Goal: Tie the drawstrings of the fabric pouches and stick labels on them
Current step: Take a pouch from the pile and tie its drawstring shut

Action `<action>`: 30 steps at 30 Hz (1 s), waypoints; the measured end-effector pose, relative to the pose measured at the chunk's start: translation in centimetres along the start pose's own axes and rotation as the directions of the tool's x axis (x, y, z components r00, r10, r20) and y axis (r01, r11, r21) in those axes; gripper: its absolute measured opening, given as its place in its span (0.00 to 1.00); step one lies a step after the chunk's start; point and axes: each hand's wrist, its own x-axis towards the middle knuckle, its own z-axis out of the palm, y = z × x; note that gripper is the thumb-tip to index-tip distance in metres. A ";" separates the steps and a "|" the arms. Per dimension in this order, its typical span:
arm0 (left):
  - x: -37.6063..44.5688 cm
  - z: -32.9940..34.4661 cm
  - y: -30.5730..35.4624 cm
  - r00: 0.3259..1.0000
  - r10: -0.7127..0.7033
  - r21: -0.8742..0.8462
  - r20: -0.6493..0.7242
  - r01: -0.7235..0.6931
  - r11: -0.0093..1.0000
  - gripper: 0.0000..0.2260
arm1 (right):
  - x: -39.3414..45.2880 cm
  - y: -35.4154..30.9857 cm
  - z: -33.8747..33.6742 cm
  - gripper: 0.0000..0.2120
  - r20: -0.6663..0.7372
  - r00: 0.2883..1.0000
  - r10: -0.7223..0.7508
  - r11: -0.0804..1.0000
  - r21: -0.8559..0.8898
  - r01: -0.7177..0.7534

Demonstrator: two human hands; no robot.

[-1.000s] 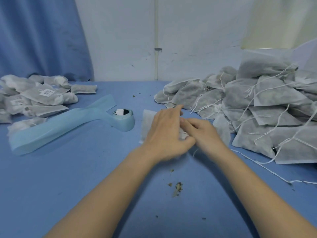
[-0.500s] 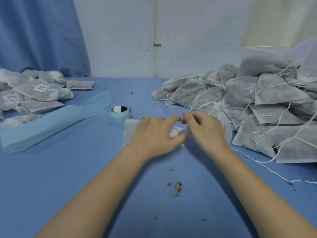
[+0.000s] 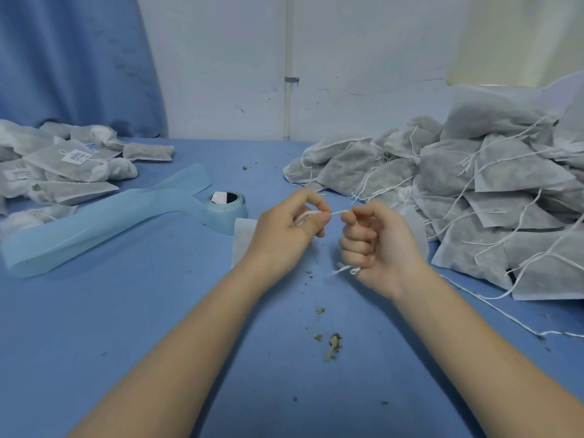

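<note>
Blue table [image 3: 126, 327] fills the view, white wall behind, blue curtain [image 3: 72, 58] at the far left corner. Both bare forearms reach in from the near edge, hands meeting mid-table.

Left hand [image 3: 284, 226] has fingers curled, thumb and forefinger pinching a white drawstring [image 3: 339, 212] at the tip. Right hand [image 3: 376, 238] is clenched in a fist round the same string: it enters at the top of the fist and a frayed end sticks out below by the little finger. String runs taut and short between the two hands, just off the table.

Pouch being worked [image 3: 245, 238] lies flat on the table under and behind the left hand, only its white left end showing; its gathered mouth sits inside the left grip, mostly hidden.

Big pile of untied pouches [image 3: 474, 191] along the right edge, loose strings trailing over it, one long string running toward the near right. Smaller group of labelled pouches [image 3: 69, 165] at the far left edge, white label [image 3: 77, 157] visible on one, print too small to read.

Label roll [image 3: 227, 207] with pale blue backing stands just left of the left hand, touching or nearly touching the worked pouch; its blue backing strip [image 3: 104, 222] runs out toward the left edge.

Dried herb crumbs [image 3: 331, 343] scattered on the table between the forearms.
</note>
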 end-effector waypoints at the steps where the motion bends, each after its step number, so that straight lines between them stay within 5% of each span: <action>1: 0.0 0.0 0.0 1.000 -0.008 -0.033 -0.023 0.007 0.999 0.07 | -0.1 0.2 0.3 0.07 0.041 0.999 -0.002 0.995 0.095 -0.002; 5: -0.3 0.2 0.0 0.993 0.002 -0.048 -0.119 -0.008 0.999 0.08 | -0.4 1.0 0.8 0.15 0.132 0.991 -0.037 0.973 0.229 0.006; 11: -0.8 0.2 0.2 0.977 -0.022 0.092 -0.211 0.042 0.995 0.08 | -0.3 1.2 1.3 0.22 0.183 0.983 -0.013 0.995 -0.098 0.031; 15: -0.8 0.4 0.1 0.968 -0.007 0.156 -0.252 0.047 0.987 0.08 | -0.7 1.3 1.7 0.26 0.117 0.985 -0.128 0.805 -0.568 0.172; 20: -0.8 0.5 0.0 0.962 0.004 0.311 -0.273 0.084 0.947 0.08 | -0.5 1.5 1.9 0.20 0.126 0.969 -0.210 0.648 -0.725 0.235; 25: -0.8 0.9 0.1 0.950 -0.016 0.288 -0.312 0.110 0.951 0.07 | -0.2 2.4 1.9 0.06 0.150 0.861 -0.485 0.306 -0.894 0.328; 30: -0.5 0.2 0.1 0.915 -0.152 0.044 -0.374 0.181 0.982 0.09 | 0.0 2.5 1.7 0.15 0.008 0.811 -0.585 0.374 -0.885 0.278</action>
